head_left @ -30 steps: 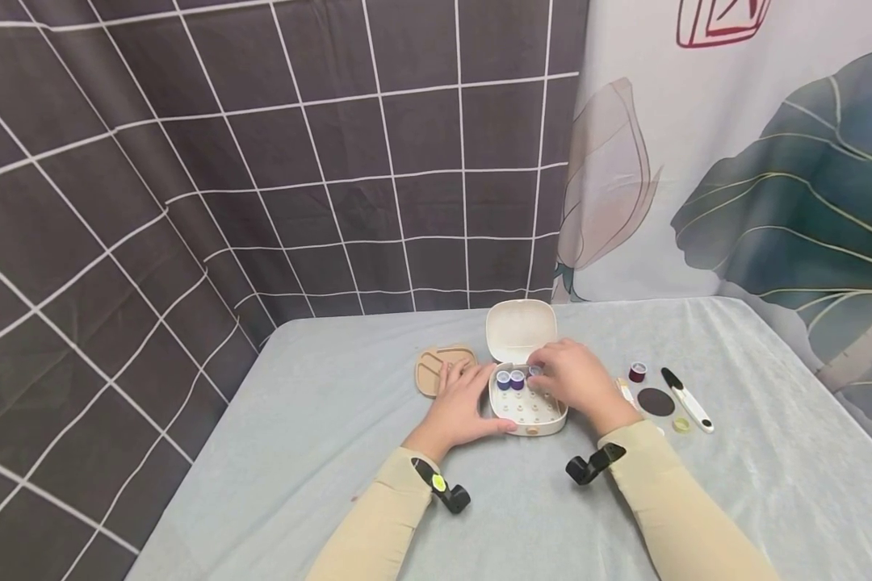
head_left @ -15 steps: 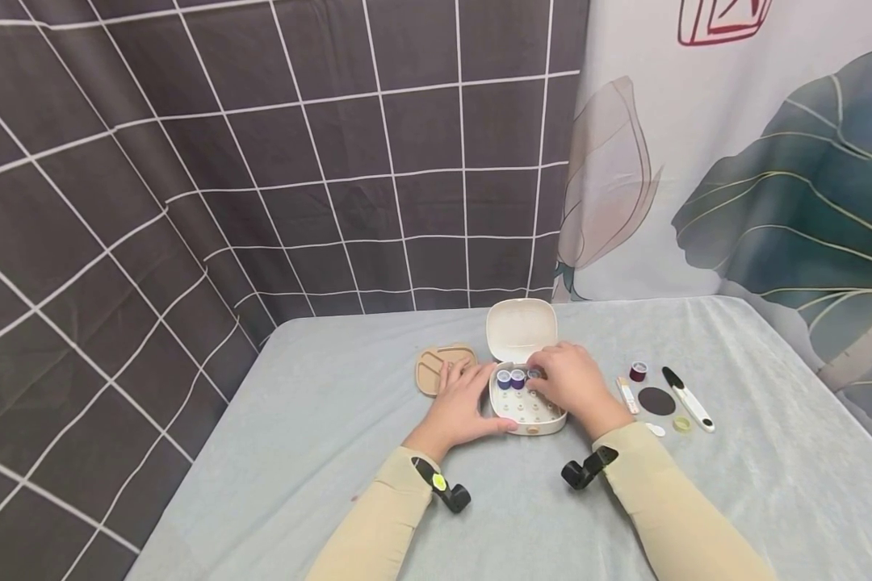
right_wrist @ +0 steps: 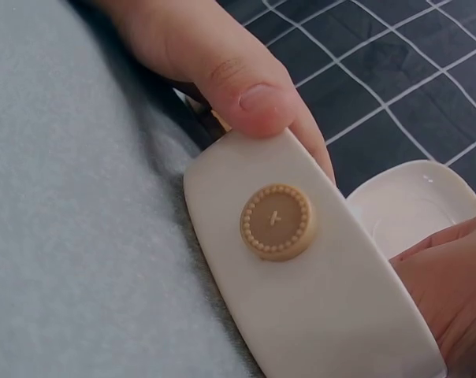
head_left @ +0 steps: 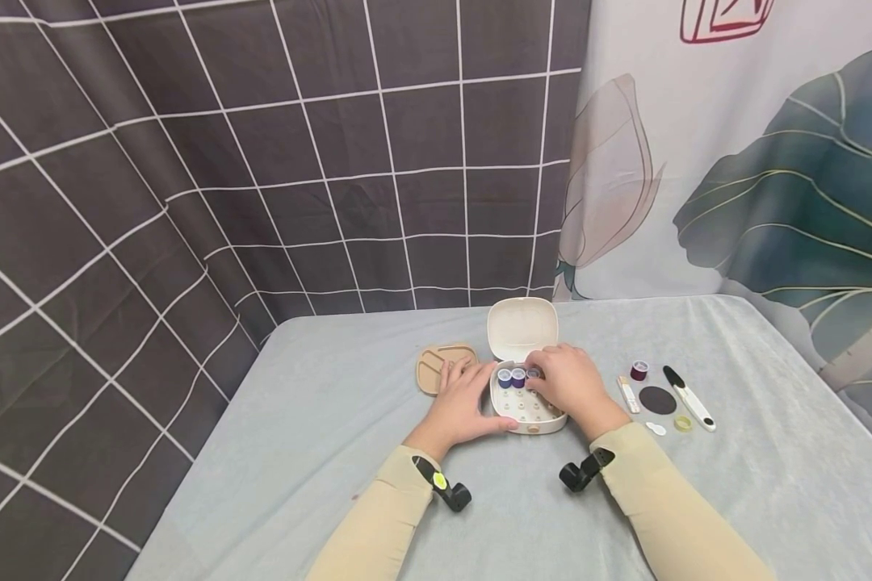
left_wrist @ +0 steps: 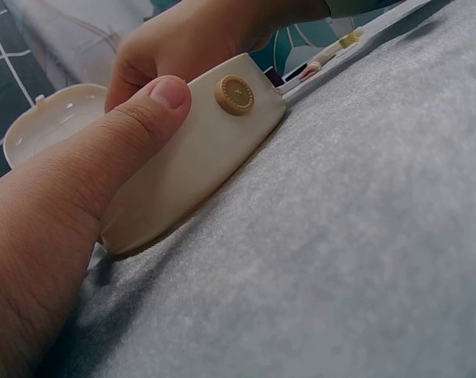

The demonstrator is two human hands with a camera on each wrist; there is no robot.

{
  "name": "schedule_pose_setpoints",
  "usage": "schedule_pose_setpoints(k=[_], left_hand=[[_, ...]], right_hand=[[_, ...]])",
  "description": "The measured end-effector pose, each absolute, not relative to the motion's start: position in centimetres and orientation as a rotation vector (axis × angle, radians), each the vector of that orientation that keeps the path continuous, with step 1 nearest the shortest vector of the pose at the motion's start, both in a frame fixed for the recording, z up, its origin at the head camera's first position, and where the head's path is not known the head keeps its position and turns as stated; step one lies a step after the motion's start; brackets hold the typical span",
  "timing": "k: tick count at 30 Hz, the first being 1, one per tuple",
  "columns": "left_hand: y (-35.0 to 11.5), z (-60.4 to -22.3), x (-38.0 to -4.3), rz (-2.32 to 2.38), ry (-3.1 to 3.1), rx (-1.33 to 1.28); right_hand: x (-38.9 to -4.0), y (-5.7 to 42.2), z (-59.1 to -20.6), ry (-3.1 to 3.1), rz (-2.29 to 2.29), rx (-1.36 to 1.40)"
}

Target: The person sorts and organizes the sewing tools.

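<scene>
Left hand (head_left: 459,410) holds white box (right_wrist: 332,303) bearing 1 cross-marked button (right_wrist: 276,222).

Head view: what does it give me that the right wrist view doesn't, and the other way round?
Only the head view shows the blue spool and purple spool inside the box, plus a dark red spool and dark disc on the table.

Only the right wrist view makes out the beaded edge and cross mark on the button.

Both share the box, its open lid, the left hand and the right hand.
</scene>
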State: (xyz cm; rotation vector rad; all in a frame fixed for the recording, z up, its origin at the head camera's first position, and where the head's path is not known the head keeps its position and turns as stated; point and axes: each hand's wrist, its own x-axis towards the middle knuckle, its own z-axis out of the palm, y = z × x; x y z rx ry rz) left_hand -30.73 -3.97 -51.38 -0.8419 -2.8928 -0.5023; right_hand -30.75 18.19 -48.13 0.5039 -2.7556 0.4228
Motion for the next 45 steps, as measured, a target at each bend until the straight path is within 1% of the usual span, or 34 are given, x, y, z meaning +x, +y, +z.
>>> schedule_pose_setpoints(k=[5,11,18,24,30,35,45], left_hand=[[-4.0,-51.3,-30.6,-0.521,-2.897,-0.844],[-4.0,-51.4,-30.7,-0.517,-2.896,-0.848],[-4.0,-51.4,-30.8,-0.515,-2.897,-0.850],[-4.0,-51.4,-30.9,-0.522,-2.888,-0.852],[-4.0,-51.3,-30.8,-0.534,-2.889,-0.853],[-3.9,-51.3,-30.8,-0.540,-2.893,-0.854],[-3.9,-51.4,-30.8,-0.537,-2.873,-0.866]], right_hand=[[-30.7,18.2,-47.9,-2.767,0.442,0.509],[-30.6,19.0,-46.3,-2.835,0.532,0.491],[-30.7,21.7,-44.6,-2.822,0.636,0.472],[-30.9,24.6,-44.1,-2.783,0.687,0.432],[-30.8,27.9,-44.3,-2.739,0.783,0.369],[-30.5,30.6,-44.8,-2.739,0.863,0.259],[-29.9,33.4,-47.1,-2.719,1.056,0.153]])
